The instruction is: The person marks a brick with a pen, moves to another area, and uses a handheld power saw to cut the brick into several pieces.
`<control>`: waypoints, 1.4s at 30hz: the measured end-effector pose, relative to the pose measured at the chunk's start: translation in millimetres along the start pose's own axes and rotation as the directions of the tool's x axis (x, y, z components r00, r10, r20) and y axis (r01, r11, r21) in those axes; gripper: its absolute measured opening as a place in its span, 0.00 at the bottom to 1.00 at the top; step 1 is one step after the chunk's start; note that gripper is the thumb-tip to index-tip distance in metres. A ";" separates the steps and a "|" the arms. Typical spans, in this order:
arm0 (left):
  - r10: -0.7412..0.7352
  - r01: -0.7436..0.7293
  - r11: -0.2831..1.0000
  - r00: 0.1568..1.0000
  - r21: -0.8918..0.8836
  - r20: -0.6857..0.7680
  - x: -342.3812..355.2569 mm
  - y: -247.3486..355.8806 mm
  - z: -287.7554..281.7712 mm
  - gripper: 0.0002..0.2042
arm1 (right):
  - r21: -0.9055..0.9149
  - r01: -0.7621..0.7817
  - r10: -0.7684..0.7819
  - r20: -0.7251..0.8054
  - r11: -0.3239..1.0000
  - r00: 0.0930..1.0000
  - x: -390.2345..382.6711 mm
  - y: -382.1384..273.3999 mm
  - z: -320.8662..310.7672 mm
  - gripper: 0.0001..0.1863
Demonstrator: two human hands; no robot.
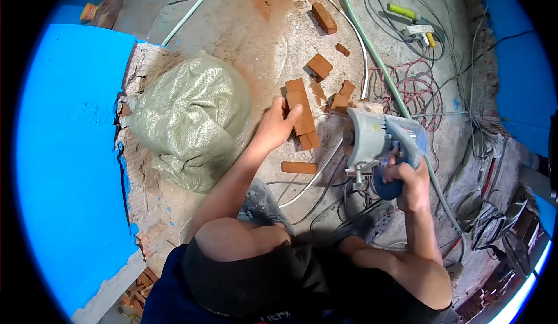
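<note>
My left hand is closed on the edge of a long red brick, thumb on top and fingers at its far left side. Pieces of brick show under both of its ends, the near one being a cracked brick piece. In my right hand is a handheld circular saw with a grey base plate and a dark blue handle. The saw is raised to the right of the brick, apart from it, with its plate facing left. Most of its blade is hidden. A thin brick strip lies nearer me.
A stuffed woven sack sits to the left beside a broken wall edge. Beyond the brick lie several brick pieces. A green hose and tangled red cable cross the floor at right, near a power strip.
</note>
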State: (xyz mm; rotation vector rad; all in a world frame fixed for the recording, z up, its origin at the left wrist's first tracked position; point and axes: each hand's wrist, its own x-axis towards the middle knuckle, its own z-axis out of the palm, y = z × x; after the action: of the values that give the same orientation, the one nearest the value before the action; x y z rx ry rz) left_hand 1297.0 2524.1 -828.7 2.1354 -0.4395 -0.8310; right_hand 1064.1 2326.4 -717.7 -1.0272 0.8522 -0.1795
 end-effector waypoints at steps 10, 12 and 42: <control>-0.051 0.140 0.866 0.980 -0.480 0.194 12.1 -33.8 6.6 0.22 | -0.234 0.216 -0.204 0.075 0.948 0.976 49.6 11.9 47.5 0.10; -0.080 0.167 0.902 0.971 -0.399 0.226 13.4 -38.7 6.3 0.26 | -0.213 0.213 -0.199 0.087 0.954 0.976 58.2 7.5 58.2 0.10; -0.079 0.188 0.885 0.962 -0.427 0.261 11.3 -32.0 6.7 0.45 | -0.249 0.152 -0.133 0.091 0.956 0.987 95.1 12.2 87.4 0.07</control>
State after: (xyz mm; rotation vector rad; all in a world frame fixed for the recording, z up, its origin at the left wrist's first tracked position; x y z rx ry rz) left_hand 1301.6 2534.3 -861.4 1.6560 -0.1911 -1.1520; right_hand 1186.1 2344.1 -758.1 -1.3316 0.7465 -0.1551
